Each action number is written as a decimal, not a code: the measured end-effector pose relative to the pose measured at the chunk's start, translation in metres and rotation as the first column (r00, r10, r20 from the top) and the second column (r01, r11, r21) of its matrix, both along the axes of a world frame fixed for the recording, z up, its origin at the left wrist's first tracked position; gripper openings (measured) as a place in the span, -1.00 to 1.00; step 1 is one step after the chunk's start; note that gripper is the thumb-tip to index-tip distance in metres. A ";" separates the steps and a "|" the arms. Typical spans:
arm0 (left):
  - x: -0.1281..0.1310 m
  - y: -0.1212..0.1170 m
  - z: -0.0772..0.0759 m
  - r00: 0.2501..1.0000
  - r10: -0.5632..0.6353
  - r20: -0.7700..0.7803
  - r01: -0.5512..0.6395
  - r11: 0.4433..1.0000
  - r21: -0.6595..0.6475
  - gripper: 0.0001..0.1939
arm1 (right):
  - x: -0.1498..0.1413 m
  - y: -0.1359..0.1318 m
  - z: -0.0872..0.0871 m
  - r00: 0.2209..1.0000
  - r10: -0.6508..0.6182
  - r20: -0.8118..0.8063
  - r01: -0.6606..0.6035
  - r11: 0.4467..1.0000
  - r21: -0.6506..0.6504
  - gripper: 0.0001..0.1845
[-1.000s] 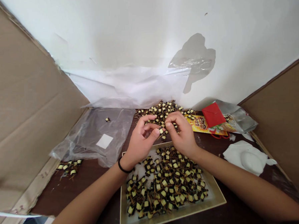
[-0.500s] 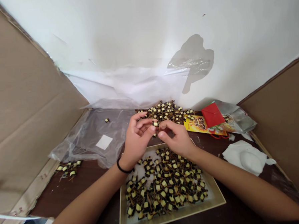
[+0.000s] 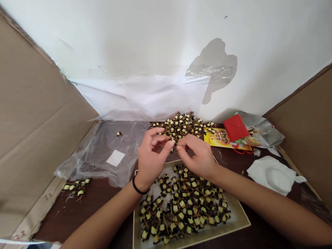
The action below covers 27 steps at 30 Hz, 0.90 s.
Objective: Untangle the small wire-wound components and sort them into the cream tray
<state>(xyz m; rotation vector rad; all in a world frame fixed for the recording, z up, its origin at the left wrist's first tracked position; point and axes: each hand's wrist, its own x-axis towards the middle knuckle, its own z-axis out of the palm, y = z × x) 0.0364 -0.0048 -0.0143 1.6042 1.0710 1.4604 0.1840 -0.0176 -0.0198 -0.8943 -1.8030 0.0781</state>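
My left hand (image 3: 154, 151) pinches a small wire-wound coil (image 3: 173, 141) between thumb and fingers, above the far edge of the tray. Most of the coil is hidden by the fingertips. My right hand (image 3: 196, 152) is closed, thumb against forefinger, on a thin wire lead at the coil's right side. Below both hands, a shallow cream tray (image 3: 238, 224) holds many similar coils (image 3: 187, 205) with yellow middles, black ends and copper-coloured leads. Behind the hands lies a heap of the same coils (image 3: 185, 121).
Clear plastic sheeting (image 3: 97, 143) with a white square label (image 3: 116, 158) and one coil (image 3: 119, 134) lies left. A small coil cluster (image 3: 76, 187) sits nearer. At right are a yellow packet (image 3: 215, 136), red envelope (image 3: 235, 127) and white tissue (image 3: 271, 174). Cardboard walls (image 3: 28, 109) flank the table.
The coil has turned, so its yellow face is now mostly hidden by my left fingers. My right thumb and forefinger have closed together on the wire.
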 end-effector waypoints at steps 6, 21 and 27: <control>-0.004 -0.002 -0.002 0.982 -0.038 -0.183 0.051 0.997 0.064 -0.64 | 0.000 0.000 0.003 1.000 0.009 0.019 -0.009 1.000 0.029 -0.83; -0.004 0.002 0.000 0.967 -0.245 -0.075 0.237 0.966 -0.101 -0.64 | 0.004 0.003 0.002 0.992 0.099 -0.072 -0.105 0.991 -0.083 -0.83; -0.008 0.002 0.000 0.949 -0.246 -0.197 0.238 0.969 -0.063 -0.69 | 0.005 0.004 0.001 0.992 0.112 -0.061 -0.117 0.990 -0.074 -0.83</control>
